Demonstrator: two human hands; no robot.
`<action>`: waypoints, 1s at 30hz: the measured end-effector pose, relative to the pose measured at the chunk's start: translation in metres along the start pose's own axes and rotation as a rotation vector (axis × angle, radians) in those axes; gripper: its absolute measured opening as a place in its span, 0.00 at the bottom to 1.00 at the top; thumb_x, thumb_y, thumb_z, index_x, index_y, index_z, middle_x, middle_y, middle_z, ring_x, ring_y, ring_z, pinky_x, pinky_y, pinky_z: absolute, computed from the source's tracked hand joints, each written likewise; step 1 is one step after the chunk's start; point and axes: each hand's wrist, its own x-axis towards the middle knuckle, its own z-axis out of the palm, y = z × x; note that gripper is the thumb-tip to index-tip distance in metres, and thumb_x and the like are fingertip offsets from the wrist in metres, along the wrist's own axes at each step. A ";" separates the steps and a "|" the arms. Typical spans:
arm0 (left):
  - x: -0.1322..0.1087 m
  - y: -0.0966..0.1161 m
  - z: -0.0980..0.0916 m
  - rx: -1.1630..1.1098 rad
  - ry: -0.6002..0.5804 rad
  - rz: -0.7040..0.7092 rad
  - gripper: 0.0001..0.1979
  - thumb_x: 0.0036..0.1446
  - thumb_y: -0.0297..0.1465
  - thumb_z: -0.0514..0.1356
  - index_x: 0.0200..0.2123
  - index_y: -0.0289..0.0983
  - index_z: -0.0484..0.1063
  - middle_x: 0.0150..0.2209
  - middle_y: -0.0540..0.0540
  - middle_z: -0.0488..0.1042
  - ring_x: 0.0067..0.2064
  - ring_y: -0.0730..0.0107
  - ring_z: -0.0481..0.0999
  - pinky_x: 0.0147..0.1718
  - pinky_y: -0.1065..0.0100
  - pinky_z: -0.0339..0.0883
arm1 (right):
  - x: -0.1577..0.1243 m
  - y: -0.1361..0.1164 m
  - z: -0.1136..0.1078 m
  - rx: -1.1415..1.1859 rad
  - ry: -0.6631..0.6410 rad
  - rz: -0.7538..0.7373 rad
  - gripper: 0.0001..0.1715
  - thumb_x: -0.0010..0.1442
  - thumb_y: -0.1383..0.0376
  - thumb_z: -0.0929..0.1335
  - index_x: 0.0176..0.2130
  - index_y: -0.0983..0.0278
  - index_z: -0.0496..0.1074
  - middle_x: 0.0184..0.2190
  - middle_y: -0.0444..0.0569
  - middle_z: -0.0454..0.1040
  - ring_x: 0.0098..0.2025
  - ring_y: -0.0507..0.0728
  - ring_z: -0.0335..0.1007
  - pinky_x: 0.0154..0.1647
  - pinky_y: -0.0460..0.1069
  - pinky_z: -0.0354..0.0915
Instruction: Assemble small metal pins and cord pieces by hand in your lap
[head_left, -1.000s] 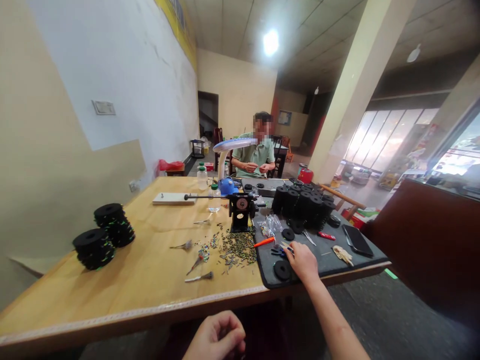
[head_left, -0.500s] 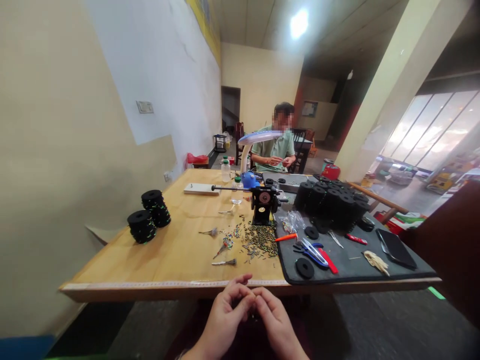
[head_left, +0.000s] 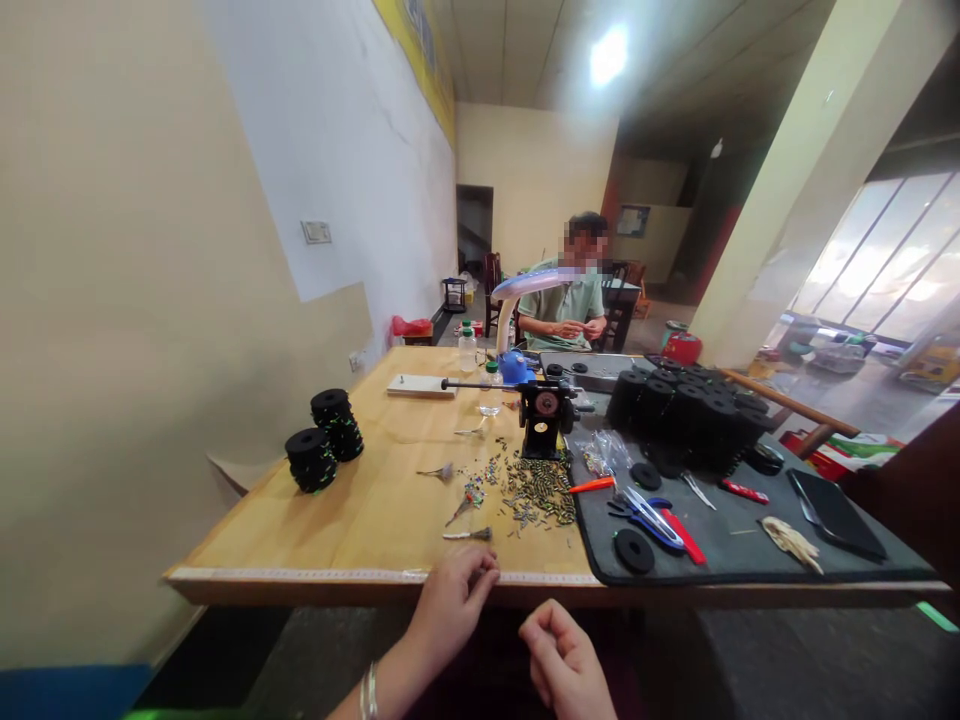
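My left hand is at the table's front edge, its fingers curled and thumb pressed to them. Whatever may be between them is too small to make out. Below the edge, my right hand has its fingers bent in against the thumb; their grip is hidden. The hands are apart. Just beyond the left hand lies a thin bundle with a white stem and dark flared end. Further off spreads a heap of small dark-and-yellow striped pieces, beside scattered colourful bits.
A black winding device with a dial stands behind the heap. On the grey mat lie blue-handled pliers, a black foam spool and a phone. Foam spools stand stacked left. A person sits opposite.
My hands have parted from fingertip contact. The left moved forward to the table edge, while the right stayed low and shifted slightly right. The view has turned a little left.
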 end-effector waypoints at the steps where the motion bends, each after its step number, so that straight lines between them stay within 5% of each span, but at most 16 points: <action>1: 0.005 -0.005 -0.004 0.079 0.007 0.045 0.08 0.58 0.30 0.56 0.29 0.38 0.74 0.36 0.42 0.78 0.41 0.58 0.75 0.44 0.59 0.67 | 0.000 0.001 -0.001 -0.006 0.014 -0.007 0.32 0.46 0.37 0.68 0.24 0.60 0.57 0.11 0.29 0.47 0.12 0.44 0.37 0.13 0.41 0.37; 7: 0.015 -0.024 -0.023 0.337 0.107 0.155 0.08 0.58 0.28 0.55 0.35 0.38 0.74 0.41 0.41 0.78 0.45 0.57 0.75 0.47 0.55 0.68 | -0.002 0.000 -0.006 -0.179 0.048 -0.057 0.25 0.54 0.43 0.65 0.25 0.60 0.57 0.14 0.32 0.48 0.15 0.46 0.41 0.15 0.42 0.41; 13: -0.023 -0.013 -0.039 0.340 0.236 0.209 0.06 0.60 0.28 0.55 0.37 0.39 0.72 0.37 0.42 0.78 0.42 0.60 0.76 0.44 0.60 0.69 | 0.010 -0.026 -0.012 -0.992 0.038 -0.386 0.15 0.63 0.61 0.60 0.26 0.62 0.65 0.20 0.43 0.69 0.23 0.52 0.64 0.25 0.45 0.51; 20: -0.067 -0.006 -0.032 0.404 0.118 0.383 0.10 0.58 0.24 0.56 0.41 0.40 0.73 0.41 0.42 0.79 0.42 0.61 0.77 0.43 0.63 0.71 | 0.043 -0.038 0.004 -1.495 -0.127 -0.486 0.11 0.63 0.68 0.61 0.31 0.61 0.70 0.23 0.47 0.78 0.24 0.55 0.73 0.23 0.46 0.48; 30: -0.075 -0.014 -0.022 0.542 -0.009 0.307 0.14 0.59 0.24 0.52 0.46 0.37 0.70 0.54 0.35 0.72 0.45 0.57 0.77 0.41 0.59 0.71 | 0.063 -0.034 0.026 -1.605 -0.279 -0.493 0.10 0.62 0.70 0.62 0.33 0.61 0.71 0.25 0.49 0.81 0.26 0.56 0.77 0.22 0.45 0.50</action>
